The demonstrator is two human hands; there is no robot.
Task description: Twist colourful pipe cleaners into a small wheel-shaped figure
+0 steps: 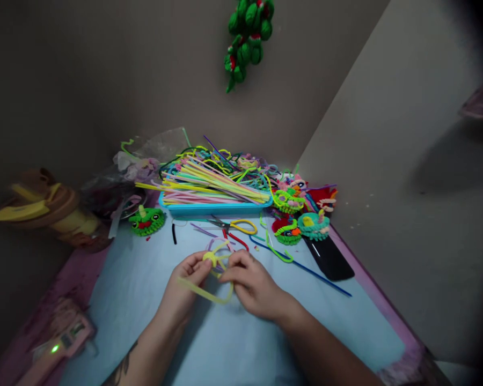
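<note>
My left hand (182, 289) pinches a small coiled end of a yellow pipe cleaner (209, 292) over the light blue table mat (145, 300). My right hand (253, 285) is closed on the same yellow pipe cleaner just to the right, its fingers curled round the stem. A loose loop of the stem hangs below and between both hands. Just beyond the hands lie scissors (235, 228) with yellow and red handles and a few loose purple and green stems.
A blue tray (213, 209) heaped with coloured pipe cleaners stands at the back. Finished fuzzy figures sit at the left (147, 221) and right (301, 225). A black phone (329, 258) lies at the right, a pink glue gun (60, 343) at the front left. A green ornament (247, 37) hangs on the wall.
</note>
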